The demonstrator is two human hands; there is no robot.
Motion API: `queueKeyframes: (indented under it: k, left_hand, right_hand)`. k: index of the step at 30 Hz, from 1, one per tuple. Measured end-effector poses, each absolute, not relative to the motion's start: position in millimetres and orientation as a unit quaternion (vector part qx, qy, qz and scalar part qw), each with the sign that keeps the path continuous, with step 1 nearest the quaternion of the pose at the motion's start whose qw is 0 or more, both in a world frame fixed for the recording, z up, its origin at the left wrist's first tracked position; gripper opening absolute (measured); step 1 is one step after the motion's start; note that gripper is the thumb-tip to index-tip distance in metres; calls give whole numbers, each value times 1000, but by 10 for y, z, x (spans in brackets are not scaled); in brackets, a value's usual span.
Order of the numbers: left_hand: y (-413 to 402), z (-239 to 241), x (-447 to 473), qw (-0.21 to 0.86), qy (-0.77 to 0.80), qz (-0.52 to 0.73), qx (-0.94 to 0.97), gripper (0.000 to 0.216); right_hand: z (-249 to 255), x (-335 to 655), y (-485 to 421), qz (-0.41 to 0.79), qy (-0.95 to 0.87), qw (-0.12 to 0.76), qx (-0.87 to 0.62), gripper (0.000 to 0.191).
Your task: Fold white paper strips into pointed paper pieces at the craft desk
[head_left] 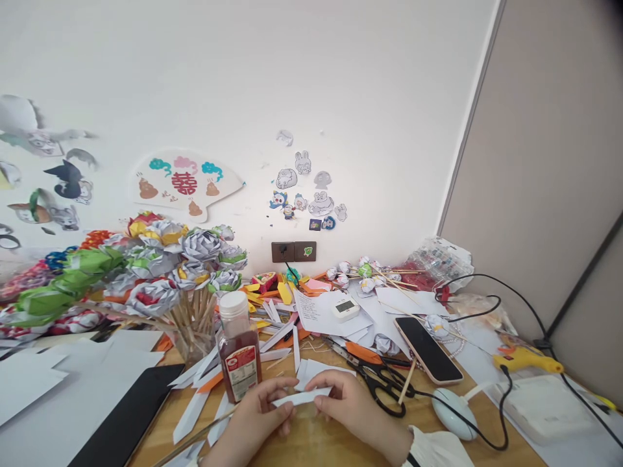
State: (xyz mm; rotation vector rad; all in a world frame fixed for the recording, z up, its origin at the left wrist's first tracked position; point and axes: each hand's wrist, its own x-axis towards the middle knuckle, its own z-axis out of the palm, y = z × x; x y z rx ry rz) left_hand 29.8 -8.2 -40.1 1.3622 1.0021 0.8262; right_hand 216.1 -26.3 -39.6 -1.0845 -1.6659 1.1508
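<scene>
Close to the table's front edge, both hands pinch one narrow folded strip of white paper (307,397). My left hand (265,408) grips its left end between thumb and fingers. The right end is held the same way by my right hand (341,402). Just behind the strip lie some white paper pieces (316,371) on the wood. A bottle of reddish-brown liquid (239,353) with a white cap stands beyond my left hand. Black-handled scissors (384,383) lie beyond my right hand, with a thin wooden stick (407,383) across them.
Folded paper flowers on sticks (195,259) crowd the left. A dark flat panel (129,415) and white sheets (29,389) lie there too. On the right are a phone (428,350), a pale mouse-shaped device (453,413), a yellow glue gun (528,360) and black cables. A small timer (345,309) sits behind.
</scene>
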Motion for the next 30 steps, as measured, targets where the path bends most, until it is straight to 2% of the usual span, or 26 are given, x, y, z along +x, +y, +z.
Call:
queueKeyframes:
  k: [14, 20, 26, 30]
  left_hand:
    - [-59, -454, 259, 596, 418, 386, 567, 55]
    - [-35, -446, 258, 669, 407, 333, 526, 48]
    - [-63, -352, 268, 628, 399, 323, 585, 41]
    - [-140, -285, 269, 626, 400, 275, 610, 43]
  right_hand:
    - [-513, 2189, -207, 463, -640, 431, -436, 23]
    - [-514, 2205, -196, 505, -617, 463, -387, 26]
    - [-492, 2206, -200, 520, -613, 484, -345, 23]
    - [-455, 2214, -220, 527, -626, 464, -339, 22]
